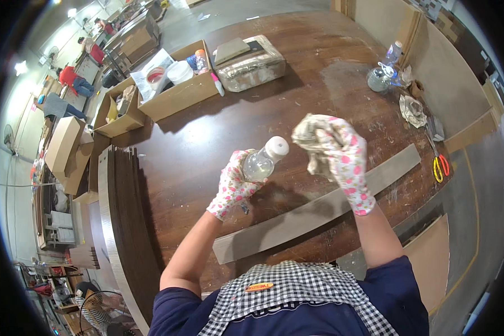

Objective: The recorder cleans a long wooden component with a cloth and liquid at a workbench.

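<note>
My left hand (235, 182), in a white glove with pink dots, is wrapped round a see-through plastic bottle (258, 164) with a white cap. The bottle tilts up to the right, with some liquid visible inside. In the same kind of glove, my right hand (346, 151) grips a crumpled, stained beige rag (313, 140), raised just right of the bottle cap. Below both hands a long grey-brown flat strip (319, 213) lies slantwise across the brown table (190, 162). Neither hand appears to touch the strip.
A stack of dark strips (117, 207) stands at the left. Cardboard boxes (179, 96) with tape and containers sit at the back left, beside a tape-wrapped block (252, 70). Bottles (379, 78), a crumpled cloth (413, 111) and scissors (440, 168) lie at the right. Other people work far off.
</note>
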### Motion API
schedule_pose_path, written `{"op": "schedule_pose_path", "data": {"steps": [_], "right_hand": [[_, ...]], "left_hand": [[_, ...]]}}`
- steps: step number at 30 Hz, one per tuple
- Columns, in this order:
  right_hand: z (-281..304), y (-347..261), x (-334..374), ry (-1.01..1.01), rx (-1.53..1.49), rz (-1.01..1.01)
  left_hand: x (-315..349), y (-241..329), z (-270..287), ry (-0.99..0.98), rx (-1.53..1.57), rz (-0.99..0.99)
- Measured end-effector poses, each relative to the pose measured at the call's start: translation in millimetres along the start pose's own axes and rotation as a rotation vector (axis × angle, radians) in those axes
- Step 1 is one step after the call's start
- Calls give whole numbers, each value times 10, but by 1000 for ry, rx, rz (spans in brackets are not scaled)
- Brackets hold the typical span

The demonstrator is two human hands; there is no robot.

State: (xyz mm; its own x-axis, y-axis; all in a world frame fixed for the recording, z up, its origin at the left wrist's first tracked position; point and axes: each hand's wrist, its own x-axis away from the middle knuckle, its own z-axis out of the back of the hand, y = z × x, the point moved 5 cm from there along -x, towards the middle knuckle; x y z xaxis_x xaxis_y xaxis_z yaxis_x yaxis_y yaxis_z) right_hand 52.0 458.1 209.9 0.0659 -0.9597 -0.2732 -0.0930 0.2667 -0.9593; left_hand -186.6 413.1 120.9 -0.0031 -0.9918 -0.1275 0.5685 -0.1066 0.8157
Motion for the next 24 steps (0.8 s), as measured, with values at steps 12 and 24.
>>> {"op": "schedule_pose_path", "data": {"steps": [12, 24], "right_hand": [[-100, 836, 623, 167, -177, -238], [-36, 763, 618, 138, -308, -261]], "left_hand": [[-184, 987, 218, -360, -984, -342], [-561, 1157, 50, -461, -1023, -576]]}}
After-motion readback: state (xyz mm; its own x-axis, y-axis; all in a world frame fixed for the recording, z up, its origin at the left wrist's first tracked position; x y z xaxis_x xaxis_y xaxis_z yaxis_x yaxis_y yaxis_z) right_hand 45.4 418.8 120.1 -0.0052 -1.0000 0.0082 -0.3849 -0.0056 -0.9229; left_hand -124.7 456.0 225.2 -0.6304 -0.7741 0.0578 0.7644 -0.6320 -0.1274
